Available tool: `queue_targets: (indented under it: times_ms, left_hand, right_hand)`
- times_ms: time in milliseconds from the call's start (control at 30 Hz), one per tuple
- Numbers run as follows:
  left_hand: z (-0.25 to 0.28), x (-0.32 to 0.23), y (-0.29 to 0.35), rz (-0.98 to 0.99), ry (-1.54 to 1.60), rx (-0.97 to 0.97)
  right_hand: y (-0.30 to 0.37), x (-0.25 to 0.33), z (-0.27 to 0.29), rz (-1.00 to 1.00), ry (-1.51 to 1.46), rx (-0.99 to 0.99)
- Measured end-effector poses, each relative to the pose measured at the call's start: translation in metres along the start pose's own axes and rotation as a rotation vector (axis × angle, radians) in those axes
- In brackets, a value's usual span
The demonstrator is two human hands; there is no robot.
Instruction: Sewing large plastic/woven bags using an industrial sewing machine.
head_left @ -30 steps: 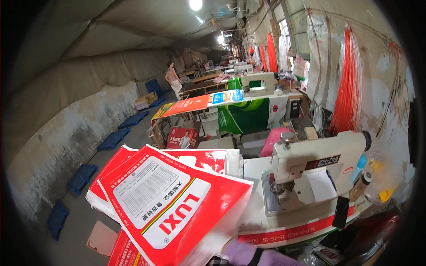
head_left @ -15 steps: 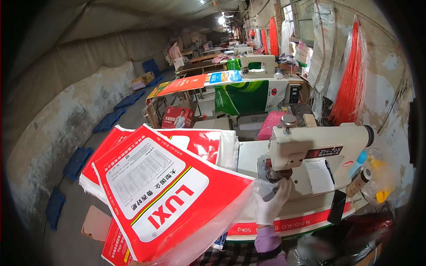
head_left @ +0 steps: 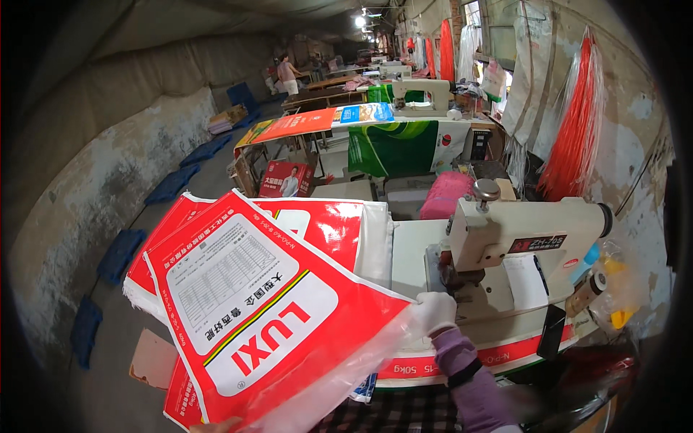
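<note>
A red and white woven sack (head_left: 289, 346) with a printed panel slants across the front left, its clear plastic edge hanging toward me. My right hand (head_left: 436, 313), in a white glove and purple sleeve, is closed on the sack's right corner, just left of and below the sewing head. At the lower edge of the view, a little of my left hand (head_left: 216, 426) shows, its fingers at the sack's bottom edge; most of it is hidden. The cream sewing machine (head_left: 505, 224) stands at the right, its needle area apart from the sack.
More red and white sacks (head_left: 336, 231) lie stacked behind. A phone (head_left: 551, 332), a notepad (head_left: 525, 281) and a thread spool (head_left: 588, 291) are by the machine. Red strands (head_left: 577, 130) hang on the right wall. A person (head_left: 287, 73) stands far back; blue bundles (head_left: 119, 256) line the floor.
My right hand has drawn away from beneath the sewing head, down and slightly left, and now grips the sack's corner. More of my right forearm shows. The far person has changed posture.
</note>
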State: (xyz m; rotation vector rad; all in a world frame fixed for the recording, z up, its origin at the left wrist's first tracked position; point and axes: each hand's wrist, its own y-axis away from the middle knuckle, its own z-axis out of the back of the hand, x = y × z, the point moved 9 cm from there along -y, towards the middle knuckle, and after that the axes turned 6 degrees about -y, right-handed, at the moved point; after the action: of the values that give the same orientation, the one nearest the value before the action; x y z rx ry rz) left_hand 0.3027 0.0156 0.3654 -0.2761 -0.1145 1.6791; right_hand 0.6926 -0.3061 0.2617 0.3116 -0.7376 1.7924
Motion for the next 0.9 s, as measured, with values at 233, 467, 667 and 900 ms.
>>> queue_targets:
  times_ms: [233,467,667,900]
  left_hand:
    - [0.036,0.091,-0.034,0.416,0.821,-0.75]
    - [0.023,0.135,-0.38,-0.185,-0.302,-0.586]
    - [-0.17,-0.149,-0.454,-0.659,0.243,-0.017]
    - [-0.287,-0.305,-0.46,-0.755,0.46,0.344]
  right_hand:
    - [0.063,0.171,-0.015,1.089,-0.125,0.162]
    - [0.155,0.193,0.018,-0.382,-1.164,0.716]
    - [0.282,-0.075,-0.034,-0.621,-1.303,-0.071]
    - [0.328,-0.105,0.046,-0.627,-0.688,-0.293]
